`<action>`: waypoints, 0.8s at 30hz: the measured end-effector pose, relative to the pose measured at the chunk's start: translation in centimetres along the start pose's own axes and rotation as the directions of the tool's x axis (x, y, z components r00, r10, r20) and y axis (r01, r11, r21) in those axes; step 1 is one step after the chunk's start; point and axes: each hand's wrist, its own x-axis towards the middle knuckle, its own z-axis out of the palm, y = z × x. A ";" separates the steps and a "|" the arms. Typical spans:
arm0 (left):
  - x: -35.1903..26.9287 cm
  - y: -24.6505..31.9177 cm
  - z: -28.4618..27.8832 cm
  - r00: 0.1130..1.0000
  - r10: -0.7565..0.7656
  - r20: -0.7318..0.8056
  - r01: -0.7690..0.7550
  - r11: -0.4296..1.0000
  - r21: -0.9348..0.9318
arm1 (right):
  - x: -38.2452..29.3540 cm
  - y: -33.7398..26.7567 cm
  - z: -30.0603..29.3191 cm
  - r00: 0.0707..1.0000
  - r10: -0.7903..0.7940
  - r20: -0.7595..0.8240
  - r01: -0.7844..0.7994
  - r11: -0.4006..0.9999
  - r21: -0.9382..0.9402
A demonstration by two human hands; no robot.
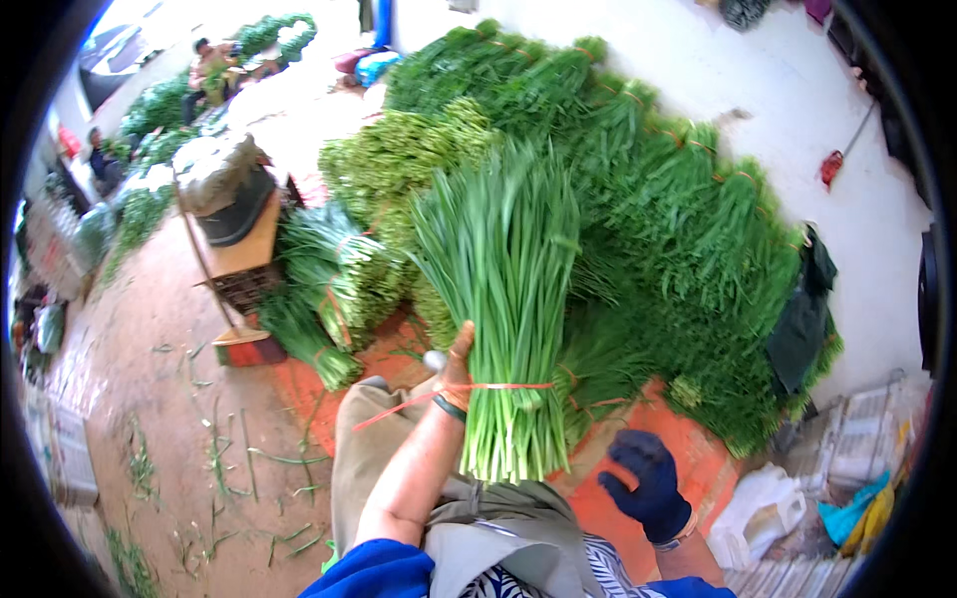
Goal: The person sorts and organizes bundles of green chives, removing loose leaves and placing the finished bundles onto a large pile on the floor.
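My left hand grips a large bunch of long flat green leaves with pale stems, held upright over my lap. A red tie runs round the stems, its loose end trailing left past my wrist. My right hand, in a dark blue glove, is apart from the bunch at the lower right, fingers spread and holding nothing. Behind the bunch lies a big heap of tied feathery green bundles. Paler-stemmed bundles are stacked to its left, and a smaller tied bunch lies on the orange sheet.
A broom stands by a wooden stool at left. Loose leaves litter the floor. A dark cloth hangs over the heap's right side. White plastic bags lie at lower right. Two people sit among greens at far left.
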 end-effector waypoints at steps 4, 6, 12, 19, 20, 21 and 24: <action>-6.6 10.8 2.3 0.954 0.295 -0.062 -0.242 0.871 0.428 | -0.1 1.6 2.8 0.963 0.180 -0.201 -0.152 0.977 0.149; -12.2 14.5 4.3 0.927 0.374 -0.025 -0.256 0.681 0.686 | -0.1 1.9 4.8 0.951 0.244 -0.188 -0.181 0.937 0.298; -24.9 14.3 3.3 0.863 0.244 -0.443 0.193 0.651 0.735 | -2.5 2.9 11.3 0.861 0.499 0.094 -0.446 0.655 0.610; -31.2 9.5 -5.9 0.671 0.190 -0.716 0.210 0.878 0.430 | 3.1 -0.9 14.8 0.946 0.183 0.267 -0.310 0.745 0.591; -31.1 9.9 -5.9 0.655 0.167 -0.737 0.190 0.908 0.374 | 4.1 -1.9 14.8 0.940 0.172 0.296 -0.319 0.753 0.575; -30.9 10.3 -6.3 0.647 0.167 -0.744 0.176 0.916 0.359 | 5.0 -2.5 14.9 0.935 0.161 0.317 -0.323 0.754 0.572; -31.1 11.7 -7.1 0.637 0.113 -0.763 0.252 0.904 0.345 | 7.7 -3.9 16.2 0.878 -0.135 0.459 -0.198 0.770 0.606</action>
